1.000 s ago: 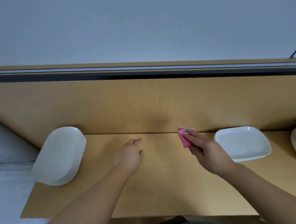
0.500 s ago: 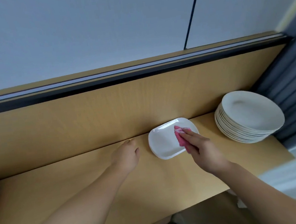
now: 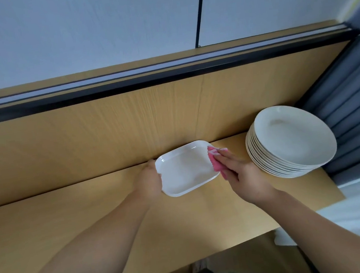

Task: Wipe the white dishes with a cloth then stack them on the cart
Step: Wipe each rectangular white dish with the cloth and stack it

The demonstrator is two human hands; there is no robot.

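On the wooden desk, the left grip holds the left rim of a rectangular white dish, which sits close to the back panel. At the dish's right edge the right grip presses a pink cloth against the rim, fingers curled on the fabric. Just beside it stands a stack of round white plates, then a grey curtain.

Dish on table, plate stack to its right.
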